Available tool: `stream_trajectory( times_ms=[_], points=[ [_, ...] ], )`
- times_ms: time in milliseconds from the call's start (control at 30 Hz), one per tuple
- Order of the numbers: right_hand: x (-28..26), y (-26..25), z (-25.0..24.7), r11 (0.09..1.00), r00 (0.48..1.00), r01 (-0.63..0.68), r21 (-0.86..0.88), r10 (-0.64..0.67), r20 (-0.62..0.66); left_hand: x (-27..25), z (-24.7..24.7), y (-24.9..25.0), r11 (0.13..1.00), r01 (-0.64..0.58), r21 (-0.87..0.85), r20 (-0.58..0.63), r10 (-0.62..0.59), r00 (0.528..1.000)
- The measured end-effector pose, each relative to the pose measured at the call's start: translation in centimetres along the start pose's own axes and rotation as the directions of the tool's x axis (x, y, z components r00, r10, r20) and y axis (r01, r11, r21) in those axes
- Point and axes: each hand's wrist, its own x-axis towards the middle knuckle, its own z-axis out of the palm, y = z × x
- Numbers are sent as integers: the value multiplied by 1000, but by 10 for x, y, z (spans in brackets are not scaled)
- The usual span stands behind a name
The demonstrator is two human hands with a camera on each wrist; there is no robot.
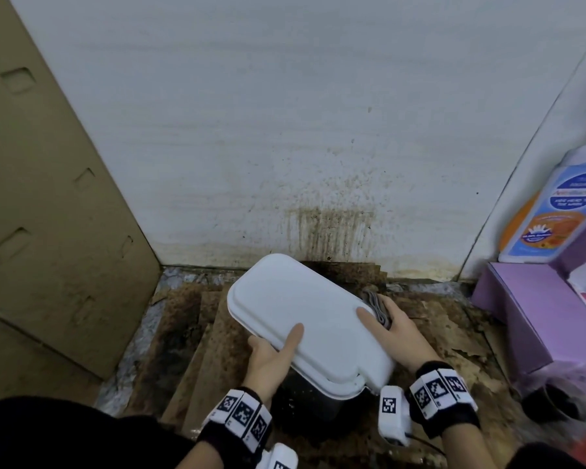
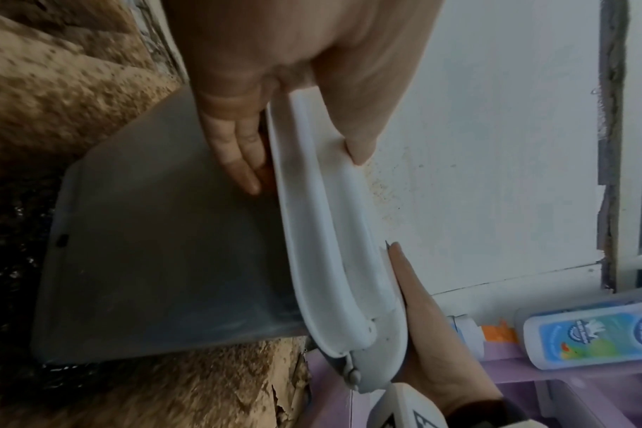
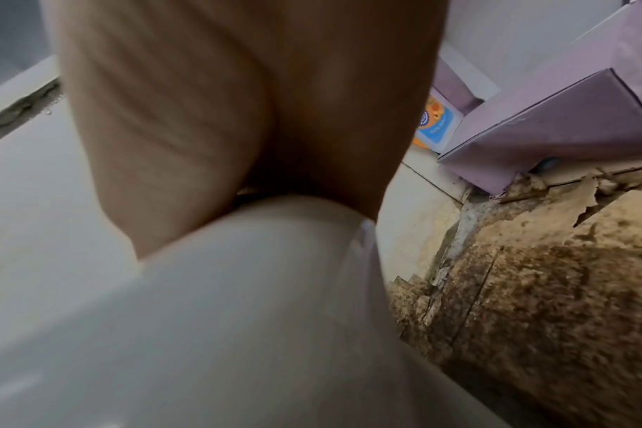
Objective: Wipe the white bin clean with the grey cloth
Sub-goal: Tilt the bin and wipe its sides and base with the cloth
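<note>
The white bin (image 1: 305,319) stands tilted on the stained floor near the back wall, its lid closed. My left hand (image 1: 273,352) grips its near left edge, thumb flat on the lid and fingers below the rim. In the left wrist view that left hand (image 2: 301,162) pinches the lid (image 2: 330,231), with its fingers (image 2: 239,150) on the bin's grey-looking side wall (image 2: 158,246). My right hand (image 1: 396,330) holds the folded grey cloth (image 1: 376,304) against the bin's far right side, thumb lying on the lid. The right wrist view shows only my palm and the bin (image 3: 239,318).
A brown cardboard panel (image 1: 48,214) leans at the left. A purple box (image 1: 528,316) and a bottle with a blue and orange label (image 1: 555,214) stand at the right. The back wall (image 1: 332,231) carries brown splash stains. The floor lining (image 1: 197,333) is mouldy and peeling.
</note>
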Motion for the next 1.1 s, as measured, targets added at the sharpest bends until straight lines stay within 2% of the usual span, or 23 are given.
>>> stream_trajectory(
  times_ms=[233, 400, 533, 667, 833, 1000, 1100],
  points=[
    [-14, 0, 0, 997, 999, 35, 73, -35, 0, -2, -8, -3, 997, -74, -12, 14, 74, 997],
    [-34, 6, 12, 989, 999, 27, 144, -21, -42, -8, -12, 24, 993, -121, -5, 72, 121, 990],
    [-50, -2, 34, 983, 988, 6, 183, 22, -154, 4, -19, 38, 988, -153, 35, 73, 150, 986],
    [-60, -8, 61, 987, 963, -31, 161, 73, -259, 20, -31, 47, 974, -180, 138, 140, 161, 977],
    [-55, 2, 77, 990, 976, -52, 127, 78, -204, 24, -39, 42, 968, -195, 160, 151, 171, 974],
    [-45, -6, 67, 964, 988, -53, 259, 89, -127, 12, -37, 36, 962, -211, 175, 154, 185, 971],
    [-37, -7, 64, 938, 989, -70, 340, 111, -102, 6, -35, 31, 949, -200, 246, 90, 183, 979]
  ],
)
